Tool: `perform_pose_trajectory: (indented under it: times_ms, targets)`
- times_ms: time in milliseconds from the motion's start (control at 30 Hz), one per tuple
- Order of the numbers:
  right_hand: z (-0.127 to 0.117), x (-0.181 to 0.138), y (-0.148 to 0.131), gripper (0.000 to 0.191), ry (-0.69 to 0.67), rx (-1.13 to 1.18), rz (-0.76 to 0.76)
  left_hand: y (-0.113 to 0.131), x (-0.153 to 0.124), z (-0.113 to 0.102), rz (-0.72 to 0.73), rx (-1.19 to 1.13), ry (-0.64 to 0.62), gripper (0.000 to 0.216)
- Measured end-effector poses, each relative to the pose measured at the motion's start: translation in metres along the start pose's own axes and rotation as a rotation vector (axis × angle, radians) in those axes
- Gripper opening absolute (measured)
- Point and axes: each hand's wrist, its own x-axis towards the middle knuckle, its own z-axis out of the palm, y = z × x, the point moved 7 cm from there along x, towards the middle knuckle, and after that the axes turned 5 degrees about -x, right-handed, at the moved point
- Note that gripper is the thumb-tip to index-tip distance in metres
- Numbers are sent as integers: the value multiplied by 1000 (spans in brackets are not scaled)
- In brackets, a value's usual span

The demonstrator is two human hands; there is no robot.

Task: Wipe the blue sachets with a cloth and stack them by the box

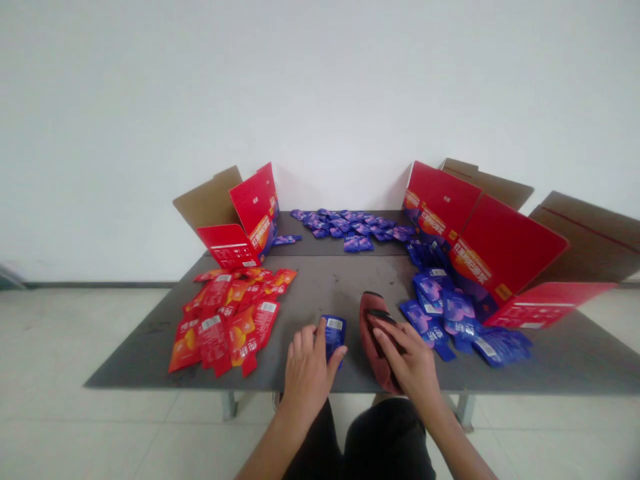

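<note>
A small blue packet (pixel 335 333) with a white barcode label lies flat on the table in front of me. My left hand (pixel 309 360) rests over its lower left part, fingers stretched out, index finger and thumb spread at its edges. To the right is a long reddish-pink, slipper-shaped thing (pixel 373 363) with a dark inside. My right hand (pixel 407 353) bends over it, thumb and fingers closed around a black part at its opening; what exactly they pinch is hidden. Just beyond that hand lies a pile of blue packets (pixel 457 313).
Orange-red packets (pixel 225 317) are heaped at the left of the grey table (pixel 315 287). Behind them stands an open red carton (pixel 227 243). More open red cartons (pixel 500 247) stand on the right. Purple-blue packets (pixel 350 225) spread along the back by the white wall.
</note>
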Motion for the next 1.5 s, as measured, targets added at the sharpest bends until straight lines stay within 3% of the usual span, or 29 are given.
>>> perform_pose_trajectory:
  times_ms: [167, 333, 533, 633, 733, 900, 1067, 1200, 1300, 1400, 1500]
  targets:
    - [-5, -14, 15, 33, 50, 92, 86, 11, 13, 17, -71, 79, -102, 71]
    - [-4, -15, 17, 33, 51, 134, 107, 4, 27, 14, -82, -70, -147, 28]
    - [-4, -16, 20, 32, 58, 155, 107, -21, 34, 24, -84, -223, -113, 47]
    - [-3, -16, 19, 33, 53, 155, 99, -18, 22, 29, -64, -283, -73, 53]
    - [0, -17, 21, 34, 43, 155, 94, -3, -4, 18, 20, -256, -18, 54]
    - [2, -7, 24, 33, -28, 137, 98, 18, -52, -5, 229, -167, -101, 51]
    - [0, 24, -16, 32, -83, 48, -72, 15, -70, -9, 329, -127, -51, 40]
    - [38, 24, -60, 29, -261, -103, -369, 11, -72, -1, 370, -139, 26, 31]
    - [79, 20, -62, 25, -435, -263, -564, 8, -72, 3, 371, -152, 32, 27]
    - [94, 50, -39, 27, -436, -384, -529, 9, -72, 4, 391, -147, 16, 30]
    - [85, 82, -25, 29, -381, -453, -447, 9, -72, 2, 391, -152, 31, 31]
